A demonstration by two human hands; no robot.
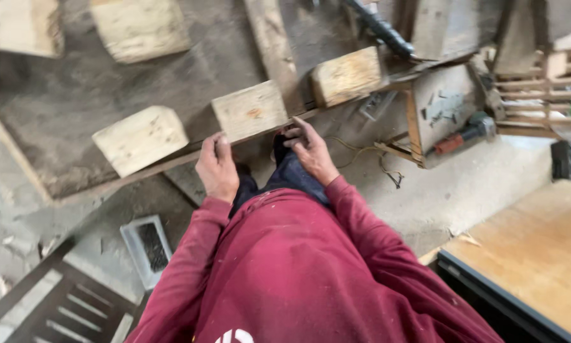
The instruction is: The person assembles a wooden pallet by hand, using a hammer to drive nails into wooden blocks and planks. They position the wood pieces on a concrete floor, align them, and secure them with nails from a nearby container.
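We see pale, rough-sawn square wooden blocks [250,110] on a grey, dusty, matt wooden board [76,95]. We note a dark red matt cloth sleeve [190,267], a smooth tan plywood sheet [539,248], and rough grey concrete floor [463,184].

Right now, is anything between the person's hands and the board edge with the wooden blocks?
Nothing visible. The left hand and right hand already grip the board edge on either side of the middle wooden block; no object lies between them and it.

2 hands [217,166] – 5 wood blocks [250,109] on 1 board [63,108] – 1 power tool [466,133], approx.
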